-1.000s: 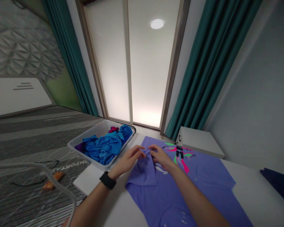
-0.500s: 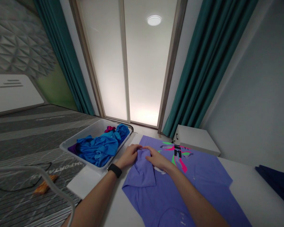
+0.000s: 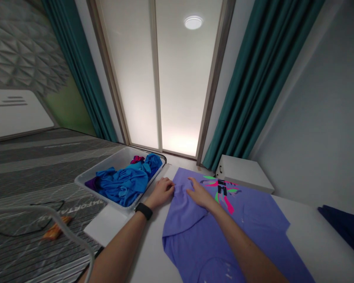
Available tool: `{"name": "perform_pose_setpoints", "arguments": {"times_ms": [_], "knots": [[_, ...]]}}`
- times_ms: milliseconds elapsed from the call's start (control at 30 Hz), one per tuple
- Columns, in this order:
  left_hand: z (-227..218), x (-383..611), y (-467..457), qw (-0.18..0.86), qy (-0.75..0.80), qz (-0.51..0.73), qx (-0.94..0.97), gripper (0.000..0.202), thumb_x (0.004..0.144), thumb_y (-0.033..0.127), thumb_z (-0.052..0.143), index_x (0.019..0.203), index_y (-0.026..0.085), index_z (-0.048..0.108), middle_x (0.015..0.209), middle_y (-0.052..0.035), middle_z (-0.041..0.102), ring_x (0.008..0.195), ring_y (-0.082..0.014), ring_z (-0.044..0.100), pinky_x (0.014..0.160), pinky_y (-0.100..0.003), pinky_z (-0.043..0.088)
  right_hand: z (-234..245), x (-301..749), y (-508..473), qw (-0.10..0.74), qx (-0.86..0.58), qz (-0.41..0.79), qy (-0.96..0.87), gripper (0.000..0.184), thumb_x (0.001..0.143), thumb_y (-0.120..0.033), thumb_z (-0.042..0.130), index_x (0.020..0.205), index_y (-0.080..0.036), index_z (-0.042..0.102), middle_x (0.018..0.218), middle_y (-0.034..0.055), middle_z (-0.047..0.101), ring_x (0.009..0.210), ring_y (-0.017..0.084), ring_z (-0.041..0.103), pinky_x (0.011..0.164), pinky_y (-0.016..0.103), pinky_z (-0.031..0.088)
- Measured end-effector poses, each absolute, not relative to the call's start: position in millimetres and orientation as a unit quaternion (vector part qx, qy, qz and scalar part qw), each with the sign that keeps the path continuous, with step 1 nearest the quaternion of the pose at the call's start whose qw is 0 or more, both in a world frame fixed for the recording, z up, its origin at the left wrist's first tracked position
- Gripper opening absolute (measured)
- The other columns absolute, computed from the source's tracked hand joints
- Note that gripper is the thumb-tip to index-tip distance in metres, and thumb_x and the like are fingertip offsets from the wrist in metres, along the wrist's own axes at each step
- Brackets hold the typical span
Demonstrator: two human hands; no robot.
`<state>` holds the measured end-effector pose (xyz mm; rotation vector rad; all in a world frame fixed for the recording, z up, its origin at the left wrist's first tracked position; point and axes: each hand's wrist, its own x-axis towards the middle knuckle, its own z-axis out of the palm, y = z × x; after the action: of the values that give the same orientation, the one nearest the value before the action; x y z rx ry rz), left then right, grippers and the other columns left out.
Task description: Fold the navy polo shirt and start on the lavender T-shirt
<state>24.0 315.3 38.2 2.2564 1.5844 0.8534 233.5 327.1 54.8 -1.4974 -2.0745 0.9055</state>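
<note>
A purple T-shirt (image 3: pixel 253 220) with a pink, green and black print lies spread on the white table, its neckline towards me. Along its left edge the sleeve side is turned over in a loose fold. My left hand (image 3: pixel 161 191), with a black band on the wrist, is closed at that edge, fingertips bent onto the fabric. On the shirt just to the right, my right hand (image 3: pixel 200 194) rests with thumb and forefinger apart, holding nothing.
A clear plastic bin (image 3: pixel 85 177) with crumpled blue clothes (image 3: pixel 122 182) stands left of the table (image 3: pixel 153 251). Dark blue folded cloth (image 3: pixel 342 228) lies at the far right. A white cabinet (image 3: pixel 244 171) stands behind; a pale curved tube (image 3: pixel 67 232) crosses the lower left.
My right hand has let go of the bunched fabric and spread its fingers. The turned-over fold has flattened and widened to the right. My left hand stays at the edge.
</note>
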Motion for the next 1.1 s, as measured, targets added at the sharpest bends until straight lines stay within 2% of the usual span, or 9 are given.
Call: {"name": "perform_pose_setpoints", "arguments": {"times_ms": [100, 200, 300, 433, 567, 667, 767, 933, 1100], "knots": [[36.9, 23.9, 316.1, 0.133, 0.546, 0.303, 0.770, 0.023, 0.088, 0.028, 0.045, 0.076, 0.019, 0.063, 0.082, -0.0047, 0.064, 0.086, -0.0208, 0.056, 0.081, -0.032, 0.041, 64.5, 239.7, 321.9, 0.152, -0.517, 0.338, -0.771, 0.065, 0.083, -0.025, 0.056, 0.144, -0.011, 0.039, 0.134, 0.0167, 0.055, 0.120, 0.025, 0.054, 0.100, 0.033, 0.039], [36.9, 24.5, 316.5, 0.132, 0.549, 0.307, 0.766, 0.024, 0.089, 0.028, 0.044, 0.074, 0.020, 0.062, 0.080, -0.0044, 0.065, 0.084, -0.0205, 0.056, 0.079, -0.032, 0.041, 76.4, 246.9, 316.9, 0.110, -0.501, 0.367, -0.776, 0.068, 0.082, -0.019, 0.054, 0.148, -0.018, 0.035, 0.101, 0.0063, 0.067, 0.081, 0.018, 0.063, 0.078, 0.030, 0.048], [37.9, 25.4, 315.9, 0.122, 0.548, 0.307, 0.768, 0.024, 0.088, 0.027, 0.045, 0.074, 0.020, 0.061, 0.080, -0.0046, 0.065, 0.084, -0.0205, 0.057, 0.078, -0.031, 0.042, 84.9, 252.6, 314.0, 0.134, -0.521, 0.389, -0.748, 0.068, 0.086, -0.017, 0.047, 0.151, -0.026, 0.027, 0.079, -0.0035, 0.058, 0.051, 0.010, 0.048, 0.056, 0.024, 0.043], [37.4, 25.5, 314.9, 0.110, 0.545, 0.300, 0.775, 0.021, 0.088, 0.025, 0.045, 0.076, 0.020, 0.062, 0.081, -0.0053, 0.065, 0.085, -0.0213, 0.058, 0.079, -0.032, 0.043, 88.5, 260.9, 310.1, 0.132, -0.534, 0.397, -0.734, 0.064, 0.087, -0.019, 0.050, 0.148, -0.022, 0.032, 0.074, -0.0034, 0.055, 0.050, 0.009, 0.044, 0.052, 0.022, 0.038], [40.7, 28.6, 306.9, 0.078, 0.563, 0.330, 0.754, 0.018, 0.087, 0.023, 0.046, 0.097, 0.018, 0.061, 0.097, -0.0076, 0.063, 0.096, -0.0223, 0.057, 0.086, -0.034, 0.044, 84.2, 269.5, 303.5, 0.072, -0.522, 0.454, -0.719, 0.065, 0.087, -0.017, 0.048, 0.149, -0.024, 0.031, 0.066, -0.0054, 0.053, 0.043, 0.009, 0.041, 0.048, 0.022, 0.037], [53.6, 36.8, 285.9, 0.047, 0.571, 0.313, 0.758, 0.016, 0.088, 0.022, 0.045, 0.095, 0.018, 0.059, 0.095, -0.0078, 0.062, 0.094, -0.0228, 0.057, 0.084, -0.035, 0.043, 75.2, 272.9, 302.3, 0.092, -0.520, 0.430, -0.732, 0.062, 0.087, -0.013, 0.047, 0.146, -0.023, 0.036, 0.069, -0.0040, 0.056, 0.047, 0.009, 0.043, 0.052, 0.022, 0.040], [70.4, 46.1, 250.2, 0.058, 0.537, 0.228, 0.810, 0.013, 0.090, 0.028, 0.047, 0.093, 0.019, 0.056, 0.087, -0.0053, 0.062, 0.085, -0.0222, 0.058, 0.079, -0.035, 0.042, 64.7, 274.2, 305.3, 0.135, -0.511, 0.402, -0.748, 0.057, 0.087, -0.014, 0.047, 0.143, -0.022, 0.042, 0.078, -0.0012, 0.061, 0.059, 0.011, 0.052, 0.062, 0.024, 0.046], [81.1, 44.9, 188.9, 0.077, 0.492, 0.104, 0.861, 0.032, 0.083, 0.043, 0.062, 0.105, 0.022, 0.053, 0.102, -0.0061, 0.065, 0.092, -0.0248, 0.061, 0.083, -0.037, 0.042, 57.6, 276.7, 309.4, 0.190, -0.495, 0.372, -0.762, 0.052, 0.086, -0.016, 0.048, 0.138, -0.021, 0.048, 0.097, 0.0039, 0.067, 0.087, 0.017, 0.062, 0.081, 0.030, 0.048], [77.6, 31.6, 165.6, 0.085, 0.511, 0.044, 0.854, 0.025, 0.084, 0.012, 0.048, 0.105, 0.023, 0.054, 0.096, -0.0040, 0.067, 0.087, -0.0213, 0.063, 0.078, -0.033, 0.043, 62.8, 277.1, 305.3, 0.173, -0.494, 0.346, -0.779, 0.050, 0.085, -0.016, 0.049, 0.135, -0.016, 0.051, 0.126, 0.0119, 0.062, 0.105, 0.020, 0.061, 0.094, 0.033, 0.043]]}}
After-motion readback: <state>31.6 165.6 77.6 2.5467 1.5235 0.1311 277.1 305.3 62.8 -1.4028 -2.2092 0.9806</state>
